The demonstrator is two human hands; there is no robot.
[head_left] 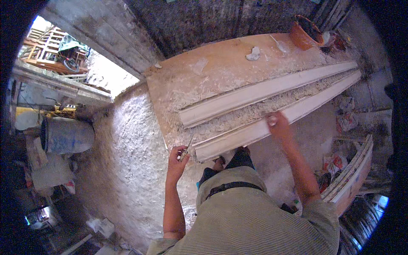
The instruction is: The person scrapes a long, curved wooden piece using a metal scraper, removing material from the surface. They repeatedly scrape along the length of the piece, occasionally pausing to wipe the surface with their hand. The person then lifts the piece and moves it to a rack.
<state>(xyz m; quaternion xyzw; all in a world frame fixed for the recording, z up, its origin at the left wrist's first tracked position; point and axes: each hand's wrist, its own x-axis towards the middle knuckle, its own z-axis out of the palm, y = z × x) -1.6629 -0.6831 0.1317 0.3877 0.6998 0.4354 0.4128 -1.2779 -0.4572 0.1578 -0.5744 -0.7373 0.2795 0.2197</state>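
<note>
Two long, pale plaster-like mouldings lie side by side on a big board (170, 91): the far moulding (267, 89) and the near moulding (314, 98). Crumbly, whitish material (238, 119) fills the gap between them. At the near moulding's left end, my left hand (175, 159) is closed around a small tool with a thin, dark blade (189, 142) pointing up and away; its exact kind is unclear. Over the middle of the near moulding, my right hand (278, 124) has curled fingers around something pale, too blurred to name.
An orange bucket (305, 33) stands at the board's far right, near a white lump (253, 53) and a flat, pale scraper-like piece (279, 43). A grey-blue barrel (68, 135) stands at left. More long strips (350, 174) lean at right. A doorway opens at upper left.
</note>
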